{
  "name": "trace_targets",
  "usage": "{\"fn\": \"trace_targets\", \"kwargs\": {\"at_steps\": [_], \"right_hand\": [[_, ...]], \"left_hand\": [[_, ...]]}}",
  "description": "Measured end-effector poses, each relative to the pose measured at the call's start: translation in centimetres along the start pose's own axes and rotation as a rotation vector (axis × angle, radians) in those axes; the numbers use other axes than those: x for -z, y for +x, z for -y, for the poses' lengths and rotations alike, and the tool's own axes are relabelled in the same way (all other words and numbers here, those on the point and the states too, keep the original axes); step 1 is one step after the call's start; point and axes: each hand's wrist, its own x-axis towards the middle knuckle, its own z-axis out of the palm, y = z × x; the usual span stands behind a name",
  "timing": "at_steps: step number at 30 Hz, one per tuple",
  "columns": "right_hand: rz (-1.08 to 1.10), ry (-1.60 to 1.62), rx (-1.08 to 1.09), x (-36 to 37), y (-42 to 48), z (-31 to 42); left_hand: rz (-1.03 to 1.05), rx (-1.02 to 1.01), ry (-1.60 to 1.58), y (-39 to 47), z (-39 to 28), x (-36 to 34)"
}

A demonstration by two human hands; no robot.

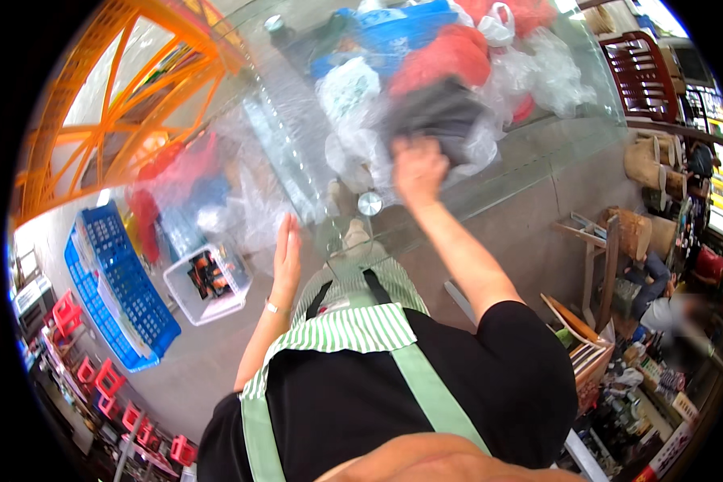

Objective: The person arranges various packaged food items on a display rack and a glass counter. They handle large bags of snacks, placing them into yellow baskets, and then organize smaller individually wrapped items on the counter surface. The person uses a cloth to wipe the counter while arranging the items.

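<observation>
A glass tabletop [506, 175] spreads before me, heaped with plastic bags. My right hand [420, 165] is blurred, its fingers curled on the near edge of a dark grey bag or cloth [443, 111]. That dark piece is blurred too and lies over clear plastic bags [352, 153]. Behind it are a red plastic bag [446, 57] and a blue bag [403, 27] bearing writing. A white bag with pale green contents [349, 87] sits to the left. My left hand [287, 253] holds nothing; its fingers point straight forward beside the table's near left edge.
On the floor at left stand a white plastic bin [181, 295] with dark and orange items inside and blue plastic crates [126, 289]. An orange metal frame [114, 120] rises beyond. Log pieces [632, 232], a wooden chair [638, 75] and a seated person [669, 307] are at right.
</observation>
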Motion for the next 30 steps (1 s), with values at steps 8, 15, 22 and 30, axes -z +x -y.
{"fn": "trace_targets", "kwargs": {"at_steps": [8, 15, 22, 30], "right_hand": [[0.072, 0.769, 0.774, -2.9, 5.2, 13.3], [0.086, 0.439, 0.756, -9.8, 26.2, 5.6], [0.234, 0.089, -0.068, -14.9, 51.1, -37.0], [0.289, -0.154, -1.078, -11.2, 28.1, -75.5]], "left_hand": [[-0.369, -0.145, 0.122, 4.8, 1.0, -5.9], [-0.681, -0.116, 0.735, 6.7, 5.3, -9.7], [-0.892, 0.021, 0.939, 8.4, 3.7, -10.8], [-1.091, 0.159, 0.728, 8.6, 3.3, -11.5]]}}
